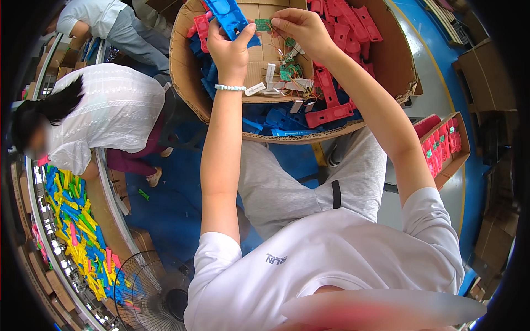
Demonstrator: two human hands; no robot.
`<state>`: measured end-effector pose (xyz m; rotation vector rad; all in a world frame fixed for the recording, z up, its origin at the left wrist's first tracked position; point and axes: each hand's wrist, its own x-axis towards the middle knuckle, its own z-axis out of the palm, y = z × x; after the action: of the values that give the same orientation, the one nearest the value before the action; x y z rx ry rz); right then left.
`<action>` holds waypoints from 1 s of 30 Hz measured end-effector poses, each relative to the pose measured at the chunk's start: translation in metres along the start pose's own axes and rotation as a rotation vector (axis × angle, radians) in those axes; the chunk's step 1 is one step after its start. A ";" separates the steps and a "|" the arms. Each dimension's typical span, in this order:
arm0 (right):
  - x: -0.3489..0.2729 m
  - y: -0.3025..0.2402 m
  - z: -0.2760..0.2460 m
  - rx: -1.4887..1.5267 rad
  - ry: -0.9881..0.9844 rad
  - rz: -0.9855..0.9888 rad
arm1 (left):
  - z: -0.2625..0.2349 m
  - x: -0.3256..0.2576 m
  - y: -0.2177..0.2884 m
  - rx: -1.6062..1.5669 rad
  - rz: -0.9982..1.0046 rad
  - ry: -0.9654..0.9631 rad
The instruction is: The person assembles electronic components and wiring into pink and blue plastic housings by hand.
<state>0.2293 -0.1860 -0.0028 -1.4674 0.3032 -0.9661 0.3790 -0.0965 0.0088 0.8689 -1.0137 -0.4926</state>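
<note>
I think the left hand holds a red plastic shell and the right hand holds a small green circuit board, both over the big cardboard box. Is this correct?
Not quite: in the head view the plastic shell in the left hand is blue, not red. The rest holds: the right hand pinches a small green circuit board, both over the big cardboard box.

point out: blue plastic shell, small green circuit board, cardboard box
blue plastic shell (229,15), head view, on its flat face above the left thumb.
small green circuit board (263,24), head view, on the board's centre, left of the right fingertips.
cardboard box (182,66), head view, on its left outer wall.
</note>
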 end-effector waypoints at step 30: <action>0.005 -0.013 0.005 -0.227 0.049 0.112 | 0.005 -0.005 -0.016 -0.219 -0.081 -0.048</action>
<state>0.2318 -0.1838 0.0121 -1.6151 0.5399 -0.8998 0.3724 -0.1040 -0.0052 0.7069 -0.9508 -0.6832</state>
